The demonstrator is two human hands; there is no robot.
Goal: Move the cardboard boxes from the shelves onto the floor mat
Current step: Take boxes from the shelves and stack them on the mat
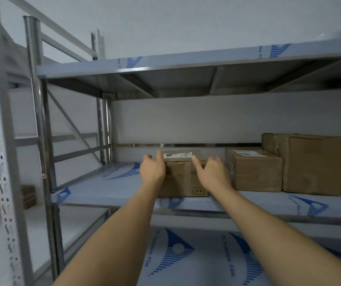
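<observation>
Head view, middle shelf (107, 190) of a metal rack, covered in blue-printed protective film. Small cardboard box (183, 178) with a white label on top: stands near the shelf's front edge, its front face close to the lip. Left hand (152, 169): on the box's left upper edge, thumb over the top, fingers round the side. Right hand (212, 171): on the box's right upper edge, thumb on the front face, fingers bent round the side. Bare shelf lies left of the box as far as the rack's steel post (41, 124). Right of the box, just beside it: labelled medium box (256, 172), then a taller box (312, 164) touching that one. Upper shelf (186, 65) well above the box top.
</observation>
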